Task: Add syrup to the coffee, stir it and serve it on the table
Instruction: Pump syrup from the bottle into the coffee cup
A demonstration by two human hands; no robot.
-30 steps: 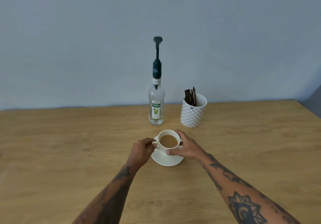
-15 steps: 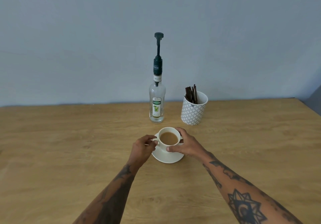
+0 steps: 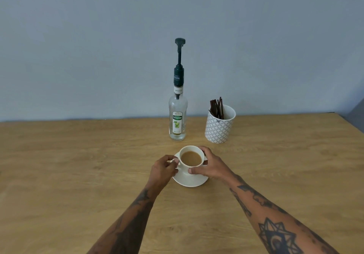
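Note:
A white cup point(image 3: 192, 166) of milky coffee stands on a white saucer point(image 3: 194, 181) at the middle of the wooden table point(image 3: 78, 165). My left hand point(image 3: 162, 170) pinches the cup's handle on its left side. My right hand point(image 3: 209, 165) wraps round the cup's right side, thumb in front and fingers behind. Just behind the cup stands a clear glass syrup bottle point(image 3: 177, 119) with a tall dark green pump point(image 3: 179, 56). To the bottle's right a white patterned holder point(image 3: 219, 128) holds several dark stir sticks point(image 3: 216, 107).
A plain blue-grey wall rises behind the table's far edge. A darker surface point(image 3: 359, 115) shows past the table's right corner. Bare wood stretches to the left and right of the saucer.
The cup and saucer, held in both hands, have slid away from me towards the syrup bottle. My grip on the cup looks the same.

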